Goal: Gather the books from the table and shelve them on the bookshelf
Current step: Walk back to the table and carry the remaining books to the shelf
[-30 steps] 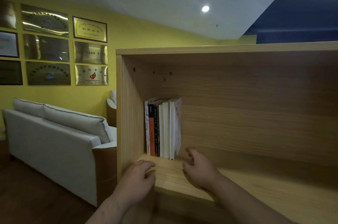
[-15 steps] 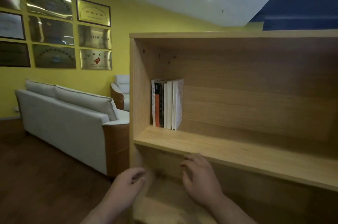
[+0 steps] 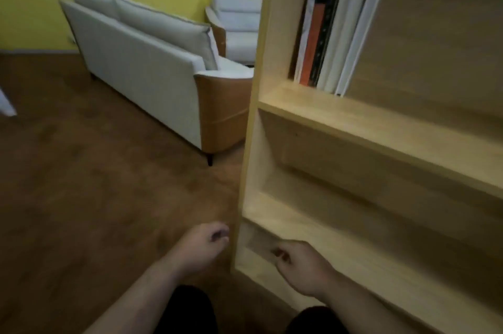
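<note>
Standing side by side, the books sit at the left end of a high shelf in the wooden bookshelf, near its side wall. The left hand hangs low just left of the bookshelf. The right hand hangs low in front of a bottom shelf. Both hold nothing, with fingers loosely curled in. A white sofa stands on the brown floor.

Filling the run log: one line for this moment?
left hand: empty | right hand: empty | white, black and orange books: on pale wooden bookshelf, upper shelf
</note>
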Motion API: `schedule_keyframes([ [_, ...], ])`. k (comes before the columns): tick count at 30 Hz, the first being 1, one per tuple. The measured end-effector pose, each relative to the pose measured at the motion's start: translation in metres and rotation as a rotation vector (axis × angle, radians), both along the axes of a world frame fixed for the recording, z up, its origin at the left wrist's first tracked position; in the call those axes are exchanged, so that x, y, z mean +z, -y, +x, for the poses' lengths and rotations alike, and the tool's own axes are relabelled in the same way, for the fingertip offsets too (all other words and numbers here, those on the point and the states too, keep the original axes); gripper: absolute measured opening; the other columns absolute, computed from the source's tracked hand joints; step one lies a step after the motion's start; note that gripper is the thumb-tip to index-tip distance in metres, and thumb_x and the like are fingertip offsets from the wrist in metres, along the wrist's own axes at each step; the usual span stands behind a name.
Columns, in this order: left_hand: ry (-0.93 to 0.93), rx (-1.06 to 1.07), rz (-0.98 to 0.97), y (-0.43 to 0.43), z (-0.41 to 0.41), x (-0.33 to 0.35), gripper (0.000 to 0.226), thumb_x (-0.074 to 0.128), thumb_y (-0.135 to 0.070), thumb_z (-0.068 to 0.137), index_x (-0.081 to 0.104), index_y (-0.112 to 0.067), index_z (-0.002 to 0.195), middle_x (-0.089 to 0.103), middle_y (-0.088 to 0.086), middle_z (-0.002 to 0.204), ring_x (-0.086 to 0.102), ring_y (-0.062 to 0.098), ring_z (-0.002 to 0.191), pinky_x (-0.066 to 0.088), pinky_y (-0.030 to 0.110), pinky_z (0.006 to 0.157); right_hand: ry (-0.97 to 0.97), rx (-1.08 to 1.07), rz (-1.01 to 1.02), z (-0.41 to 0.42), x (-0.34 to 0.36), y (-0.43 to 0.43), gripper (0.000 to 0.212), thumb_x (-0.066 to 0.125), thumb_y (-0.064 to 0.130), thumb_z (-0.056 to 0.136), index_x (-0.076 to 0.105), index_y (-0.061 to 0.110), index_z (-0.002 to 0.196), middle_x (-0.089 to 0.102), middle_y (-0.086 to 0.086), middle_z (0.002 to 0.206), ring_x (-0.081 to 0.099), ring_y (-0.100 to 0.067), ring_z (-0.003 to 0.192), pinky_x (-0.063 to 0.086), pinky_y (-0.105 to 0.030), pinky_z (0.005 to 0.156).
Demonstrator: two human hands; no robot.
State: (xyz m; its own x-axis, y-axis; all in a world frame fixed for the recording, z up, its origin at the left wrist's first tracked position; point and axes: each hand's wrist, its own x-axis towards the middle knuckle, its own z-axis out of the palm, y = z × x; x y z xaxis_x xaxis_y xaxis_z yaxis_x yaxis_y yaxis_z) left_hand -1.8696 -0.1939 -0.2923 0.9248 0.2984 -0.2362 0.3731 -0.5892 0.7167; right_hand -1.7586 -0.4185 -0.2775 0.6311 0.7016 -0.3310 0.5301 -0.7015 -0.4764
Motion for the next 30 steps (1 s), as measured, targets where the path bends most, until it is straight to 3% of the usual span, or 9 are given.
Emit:
schedule_keyframes([
  [4,-0.304,-0.044,0.029,-0.037,-0.007,-0.049,0.032,0.052,-0.035,0.099,0.066,-0.021,0.124,0.066,-0.004,0.124,0.062,0.014,0.113,0.048,0.025,0.088,-0.106,0.104,-0.135,0.004,-0.052,-0.042,0.033,0.050,0.031,0.102,0.065,0.022,0.130,0.066,0.002,0.133,0.062,-0.016,0.118,0.050,-0.033,0.097],
  [7,-0.507,-0.072,-0.026,-0.066,-0.018,-0.071,0.041,0.048,-0.036,0.101,0.055,-0.020,0.138,0.057,-0.001,0.139,0.056,0.018,0.125,0.048,0.030,0.099,-0.196,0.153,-0.272,0.002,-0.075,-0.071,0.030,0.053,0.029,0.100,0.066,0.024,0.127,0.067,0.003,0.128,0.063,-0.018,0.117,0.050,-0.030,0.095],
  [11,-0.674,0.004,-0.074,-0.087,-0.041,-0.076,0.048,0.049,-0.036,0.099,0.050,-0.016,0.143,0.052,0.004,0.146,0.052,0.023,0.131,0.046,0.032,0.101,-0.285,0.205,-0.434,0.001,-0.078,-0.097,0.031,0.053,0.030,0.099,0.066,0.022,0.127,0.066,0.000,0.130,0.061,-0.021,0.119,0.048,-0.030,0.096],
  [14,-0.737,0.055,-0.160,-0.093,-0.062,-0.058,0.048,0.049,-0.036,0.100,0.048,-0.017,0.144,0.050,0.001,0.148,0.052,0.021,0.130,0.048,0.030,0.098,-0.344,0.126,-0.479,-0.004,-0.062,-0.108,0.026,0.054,0.030,0.099,0.068,0.022,0.119,0.068,0.000,0.123,0.062,-0.022,0.117,0.049,-0.031,0.097],
  [17,-0.779,0.070,-0.218,-0.097,-0.086,-0.025,0.054,0.049,-0.037,0.100,0.041,-0.017,0.150,0.043,0.003,0.155,0.045,0.021,0.138,0.043,0.032,0.106,-0.411,0.049,-0.499,-0.017,-0.030,-0.119,0.032,0.057,0.027,0.100,0.065,0.018,0.130,0.064,-0.001,0.131,0.059,-0.022,0.124,0.045,-0.029,0.102],
  [20,-0.770,0.074,-0.240,-0.098,-0.112,0.022,0.051,0.050,-0.037,0.099,0.046,-0.016,0.146,0.049,0.004,0.149,0.049,0.023,0.134,0.043,0.030,0.099,-0.439,-0.005,-0.483,-0.030,0.016,-0.126,0.034,0.058,0.026,0.099,0.065,0.016,0.131,0.065,-0.004,0.130,0.061,-0.023,0.121,0.047,-0.034,0.102],
  [23,-0.764,0.107,-0.282,-0.102,-0.137,0.077,0.040,0.053,-0.035,0.096,0.059,-0.016,0.131,0.059,0.006,0.135,0.057,0.025,0.120,0.046,0.033,0.092,-0.455,0.077,-0.557,-0.044,0.071,-0.133,0.028,0.055,0.027,0.098,0.068,0.017,0.121,0.062,-0.001,0.119,0.060,-0.022,0.113,0.046,-0.033,0.094],
  [26,-0.748,0.137,-0.314,-0.115,-0.158,0.122,0.040,0.053,-0.032,0.096,0.059,-0.015,0.132,0.060,0.006,0.135,0.057,0.024,0.120,0.045,0.030,0.091,-0.442,0.200,-0.650,-0.054,0.121,-0.141,0.020,0.049,0.029,0.095,0.064,0.027,0.110,0.061,0.000,0.115,0.060,-0.022,0.109,0.049,-0.033,0.090],
  [30,-0.783,0.145,-0.341,-0.147,-0.182,0.167,0.042,0.054,-0.032,0.098,0.056,-0.014,0.136,0.058,0.004,0.138,0.056,0.021,0.124,0.045,0.034,0.105,-0.449,0.232,-0.700,-0.061,0.162,-0.163,0.035,0.048,0.028,0.100,0.061,0.019,0.131,0.060,-0.004,0.133,0.058,-0.023,0.119,0.047,-0.031,0.094],
])
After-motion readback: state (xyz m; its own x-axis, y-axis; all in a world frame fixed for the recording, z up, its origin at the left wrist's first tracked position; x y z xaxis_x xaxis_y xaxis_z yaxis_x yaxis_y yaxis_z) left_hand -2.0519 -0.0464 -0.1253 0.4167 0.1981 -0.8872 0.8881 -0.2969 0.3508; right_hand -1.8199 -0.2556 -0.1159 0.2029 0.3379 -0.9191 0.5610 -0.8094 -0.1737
